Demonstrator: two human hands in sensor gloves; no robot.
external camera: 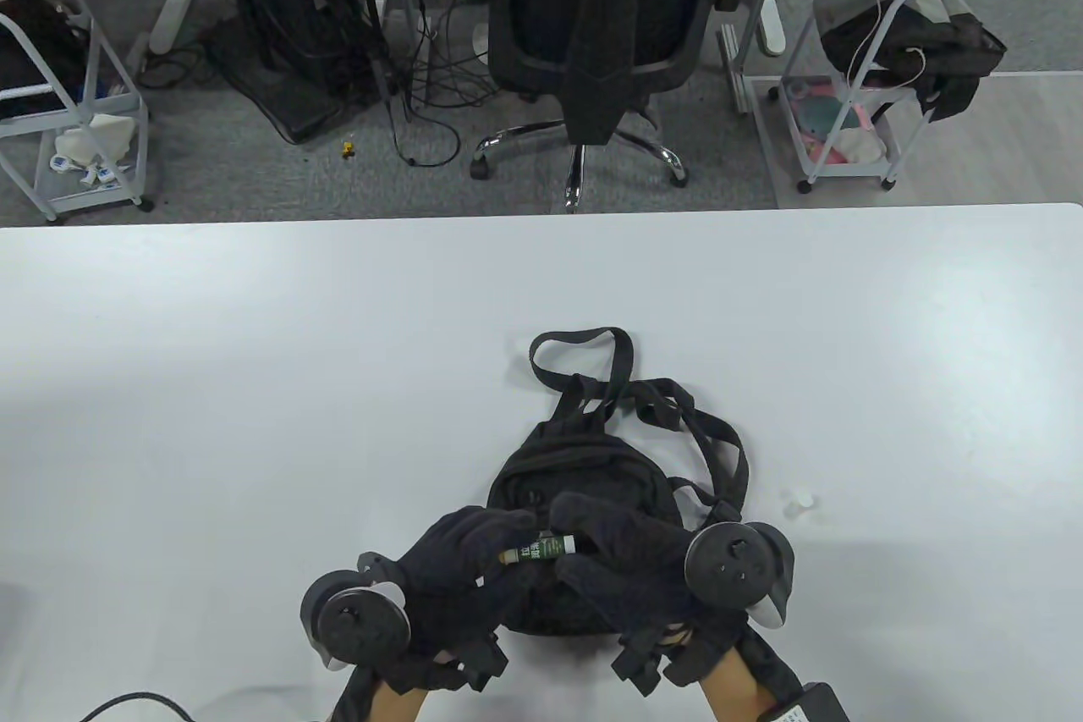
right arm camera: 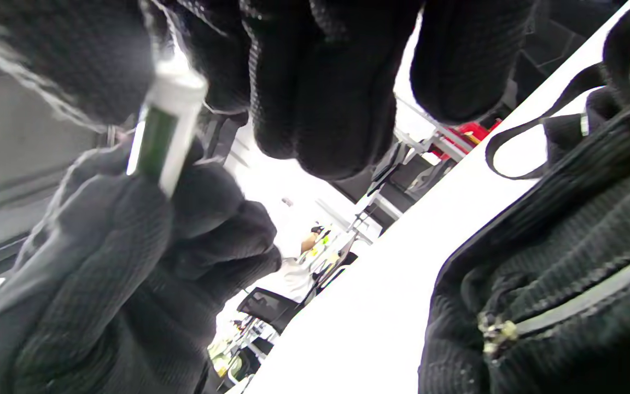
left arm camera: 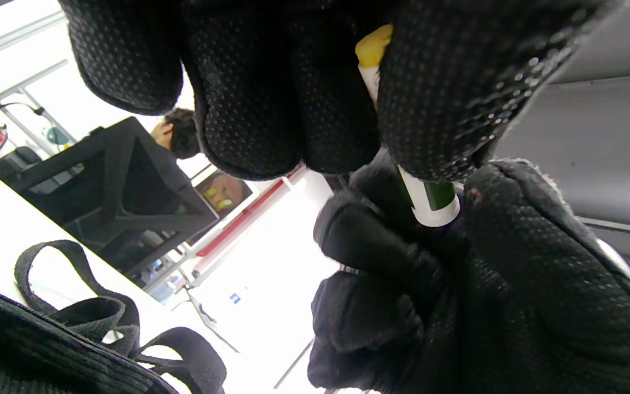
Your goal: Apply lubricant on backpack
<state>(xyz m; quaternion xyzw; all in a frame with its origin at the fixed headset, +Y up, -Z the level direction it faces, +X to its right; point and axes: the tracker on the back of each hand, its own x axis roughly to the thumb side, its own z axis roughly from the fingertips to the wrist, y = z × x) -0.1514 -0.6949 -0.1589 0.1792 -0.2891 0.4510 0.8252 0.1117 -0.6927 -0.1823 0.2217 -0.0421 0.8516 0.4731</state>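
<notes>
A small black backpack (external camera: 584, 493) lies on the white table (external camera: 254, 383), its straps (external camera: 584, 358) spread toward the far side. Both hands hover over its near part and hold one green-and-white lubricant stick (external camera: 539, 548) level between them. My left hand (external camera: 508, 544) grips the end with the yellowish tip (left arm camera: 372, 44). My right hand (external camera: 579, 536) grips the white base end (right arm camera: 178, 90). The stick is above the backpack and not touching it. In the right wrist view the backpack's zipper (right arm camera: 577, 303) and its pull (right arm camera: 493, 331) show at the lower right.
A small white cap (external camera: 799, 502) lies on the table just right of the backpack. A black cable (external camera: 127, 701) curls at the near left edge. An office chair (external camera: 601, 36) and wire carts stand beyond the table's far edge.
</notes>
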